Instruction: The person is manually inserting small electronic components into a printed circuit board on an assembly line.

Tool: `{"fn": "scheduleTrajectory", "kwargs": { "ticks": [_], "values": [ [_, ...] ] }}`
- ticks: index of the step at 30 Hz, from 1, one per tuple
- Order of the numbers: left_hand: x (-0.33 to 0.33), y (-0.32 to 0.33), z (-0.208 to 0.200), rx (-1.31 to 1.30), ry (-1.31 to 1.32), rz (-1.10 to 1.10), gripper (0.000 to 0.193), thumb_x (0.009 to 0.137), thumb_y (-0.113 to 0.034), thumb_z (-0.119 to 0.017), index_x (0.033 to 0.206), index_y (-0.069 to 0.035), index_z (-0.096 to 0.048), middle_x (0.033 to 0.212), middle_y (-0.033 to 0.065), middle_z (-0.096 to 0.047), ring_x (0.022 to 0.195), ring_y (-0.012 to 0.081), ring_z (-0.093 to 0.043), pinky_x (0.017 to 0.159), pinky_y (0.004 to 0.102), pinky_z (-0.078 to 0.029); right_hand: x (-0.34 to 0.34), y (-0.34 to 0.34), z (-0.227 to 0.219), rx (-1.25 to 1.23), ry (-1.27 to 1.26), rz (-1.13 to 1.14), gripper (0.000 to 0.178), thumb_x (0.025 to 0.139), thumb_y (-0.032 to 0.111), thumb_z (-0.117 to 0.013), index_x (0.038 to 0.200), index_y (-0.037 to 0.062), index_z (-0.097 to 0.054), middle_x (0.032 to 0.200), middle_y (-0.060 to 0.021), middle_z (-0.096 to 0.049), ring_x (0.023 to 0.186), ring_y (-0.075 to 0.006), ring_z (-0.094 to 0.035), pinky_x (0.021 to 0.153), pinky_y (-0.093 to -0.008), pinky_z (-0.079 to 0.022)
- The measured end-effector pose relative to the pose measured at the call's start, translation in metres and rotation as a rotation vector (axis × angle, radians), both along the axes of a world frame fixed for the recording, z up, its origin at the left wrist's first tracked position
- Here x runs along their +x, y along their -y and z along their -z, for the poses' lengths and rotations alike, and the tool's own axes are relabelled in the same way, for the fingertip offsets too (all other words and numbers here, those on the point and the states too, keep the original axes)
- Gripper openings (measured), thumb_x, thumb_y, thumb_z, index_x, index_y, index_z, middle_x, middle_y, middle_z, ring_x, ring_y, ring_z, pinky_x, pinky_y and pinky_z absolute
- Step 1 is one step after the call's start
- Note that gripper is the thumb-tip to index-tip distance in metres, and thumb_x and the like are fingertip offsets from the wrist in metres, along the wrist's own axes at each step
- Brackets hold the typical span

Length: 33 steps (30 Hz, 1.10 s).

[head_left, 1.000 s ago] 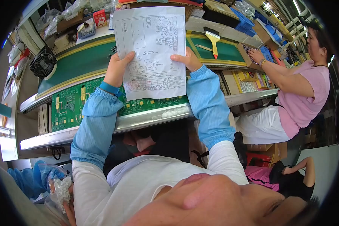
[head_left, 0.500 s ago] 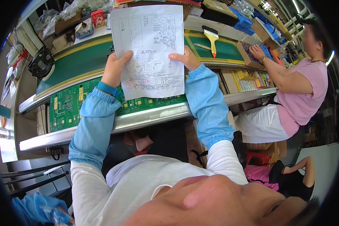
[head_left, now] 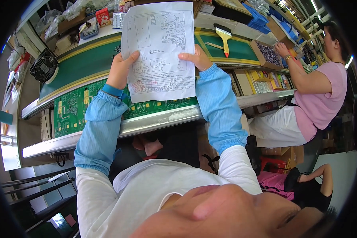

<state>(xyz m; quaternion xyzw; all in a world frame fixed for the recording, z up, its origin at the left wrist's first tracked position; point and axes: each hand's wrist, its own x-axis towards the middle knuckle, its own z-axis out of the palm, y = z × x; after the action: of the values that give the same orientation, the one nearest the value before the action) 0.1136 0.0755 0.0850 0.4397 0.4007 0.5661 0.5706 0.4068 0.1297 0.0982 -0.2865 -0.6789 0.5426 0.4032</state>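
I hold a white printed sheet of paper [head_left: 160, 47] with diagrams up in front of me with both hands. My left hand [head_left: 121, 72] grips its left edge, thumb on the front. Along the sheet's right edge sits my right hand [head_left: 196, 58], pinching it. Both forearms wear light blue sleeve covers. Below the sheet a large green circuit board [head_left: 73, 109] lies flat on the metal workbench ledge [head_left: 146, 123], partly hidden by the paper and my arms.
A green conveyor belt [head_left: 79, 69] runs behind the bench. A yellow-handled brush [head_left: 224, 35] lies on it to the right. A small black fan [head_left: 44, 66] stands at the left. A seated person in a pink shirt [head_left: 325, 95] reaches into a box of small parts [head_left: 269, 53].
The sheet and both hands sit slightly higher and closer in view than before. The person at the right has moved a hand to the parts box.
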Motion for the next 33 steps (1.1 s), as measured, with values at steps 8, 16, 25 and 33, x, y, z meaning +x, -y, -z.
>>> {"fn": "scheduleTrajectory", "kwargs": {
  "ticks": [8, 16, 25, 33],
  "values": [
    [0.0, 0.001, 0.0, 0.04, 0.01, 0.025, 0.033, 0.096, -0.019, -0.068, 0.12, 0.002, -0.064, 0.107, 0.0084, -0.071, 0.093, 0.0153, -0.065, 0.084, 0.0303, -0.051, 0.003, -0.009, 0.006, -0.007, 0.034, -0.002, 0.049, 0.082, 0.024, -0.078, 0.12, -0.0032, -0.066, 0.113, -0.015, -0.071, 0.097, -0.0205, -0.068, 0.087, -0.0335, -0.054],
    [-0.003, -0.002, 0.003, 0.018, 0.024, 0.027, 0.032, 0.096, -0.017, -0.067, 0.12, 0.004, -0.063, 0.107, 0.0086, -0.071, 0.094, 0.0155, -0.065, 0.085, 0.0302, -0.051, 0.001, -0.011, 0.006, 0.012, 0.026, 0.01, 0.049, 0.082, 0.024, -0.078, 0.12, -0.004, -0.067, 0.112, -0.0153, -0.072, 0.096, -0.0205, -0.069, 0.086, -0.0328, -0.055],
    [-0.002, -0.004, 0.001, 0.141, -0.002, -0.086, 0.049, 0.094, -0.01, -0.067, 0.137, 0.002, -0.048, 0.111, 0.0127, -0.069, 0.096, 0.0177, -0.065, 0.083, 0.0302, -0.052, 0.005, -0.012, 0.009, 0.004, 0.001, 0.115, 0.049, 0.083, 0.025, -0.077, 0.121, -0.005, -0.066, 0.113, -0.0169, -0.071, 0.095, -0.0228, -0.069, 0.086, -0.0342, -0.055],
    [0.022, 0.003, -0.033, 0.722, -0.531, -0.114, 0.072, 0.09, 0.009, -0.054, 0.156, -0.011, -0.032, 0.144, 0.0163, -0.049, 0.111, 0.0171, -0.06, 0.093, 0.0258, -0.048, 0.028, -0.03, -0.001, -0.2, -0.151, 0.183, 0.049, 0.083, 0.023, -0.075, 0.123, -0.0039, -0.065, 0.114, -0.016, -0.071, 0.096, -0.0222, -0.07, 0.088, -0.0322, -0.054]
  ]
}}
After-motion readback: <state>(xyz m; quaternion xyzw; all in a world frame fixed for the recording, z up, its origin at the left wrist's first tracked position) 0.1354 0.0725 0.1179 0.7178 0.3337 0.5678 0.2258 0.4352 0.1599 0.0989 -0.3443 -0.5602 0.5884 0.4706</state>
